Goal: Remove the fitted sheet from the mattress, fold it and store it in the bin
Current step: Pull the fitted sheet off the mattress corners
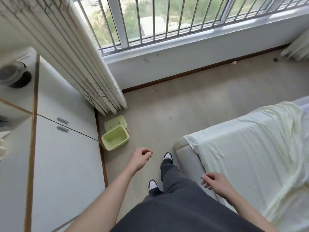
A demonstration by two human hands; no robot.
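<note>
Standing on the beige floor (209,101) between a white cabinet and a bed, the person looks down at both bare hands, which hang apart from each other and hold nothing. The left hand (141,159) floats at about 7 o'clock from the middle of the view, fingers loosely curled inward, thumb near the fingertips. The right hand (215,182) hovers at about 5 o'clock, just beside the edge of the mattress (187,158), fingers relaxed and slightly bent; whether it touches the mattress cannot be told. The pale yellow fitted sheet (254,148) lies on the mattress at 4 o'clock, wrinkled, with its near corner pulled back so the grey mattress corner shows bare. The light green bin (115,139) sits open on the floor at 8 o'clock, against the base of the white cabinet (66,164), with its matching lid (115,123) lying just behind it, touching or nearly so. A folded curtain (70,56) hangs at 10 o'clock, and a barred window (167,17) runs across 12 o'clock. Dark trousers and two dark shoes with white toes show below.
</note>
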